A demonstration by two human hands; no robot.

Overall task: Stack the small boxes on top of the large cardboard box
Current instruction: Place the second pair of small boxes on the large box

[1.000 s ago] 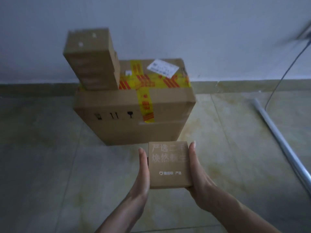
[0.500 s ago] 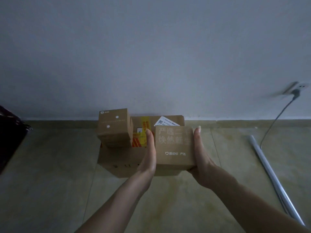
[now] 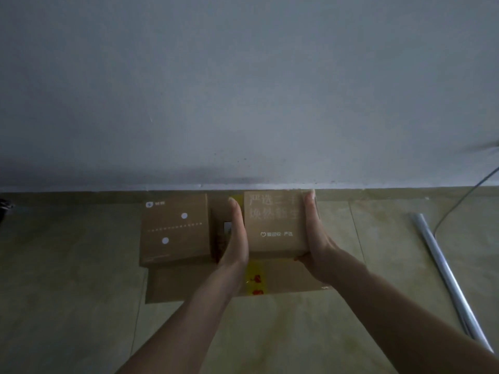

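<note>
The large cardboard box (image 3: 189, 282) with yellow tape stands on the floor against the wall. One small brown box (image 3: 175, 228) with two white dots rests on its left half. A second small box (image 3: 275, 225), printed with pale characters, is over the right half of the large box. My left hand (image 3: 237, 238) presses flat on its left side and my right hand (image 3: 316, 238) on its right side, fingers pointing to the wall. Whether the held box touches the large box's top is hidden.
A grey wall with a low skirting rises just behind the boxes. A metal tube (image 3: 448, 279) lies on the tiled floor at the right. A thin cable (image 3: 464, 195) runs down the wall near it. A dark object (image 3: 4, 205) shows at the left edge.
Both hands carried the printed small box forward and onto the right half of the large box, beside the dotted box. The view has moved closer to the stack.
</note>
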